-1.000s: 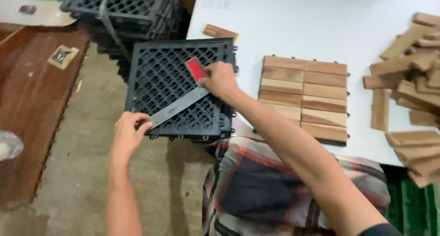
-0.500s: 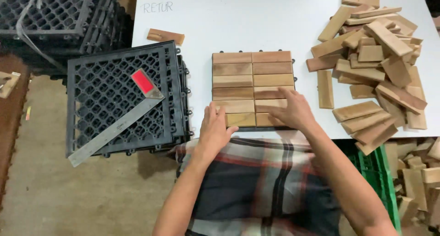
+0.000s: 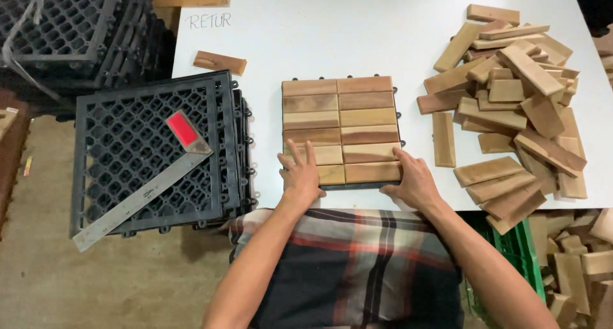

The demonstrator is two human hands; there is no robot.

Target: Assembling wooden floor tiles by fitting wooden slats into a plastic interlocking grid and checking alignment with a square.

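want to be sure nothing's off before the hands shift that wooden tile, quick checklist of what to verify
1. Left hand on the tile: ok, it lies flat on the near left slats.
2. Right hand on the tile: ok, fingers grip the near right corner.
3. Slats all seated: ok, two columns of six, none visibly lifted.
4. Table around the tile: not ok on the right, a loose slat lies close beside it, with the slat pile beyond.
5. Square out of the way: ok, it rests on the black grids to the left.
6. Tile's underside: cannot tell, hidden.
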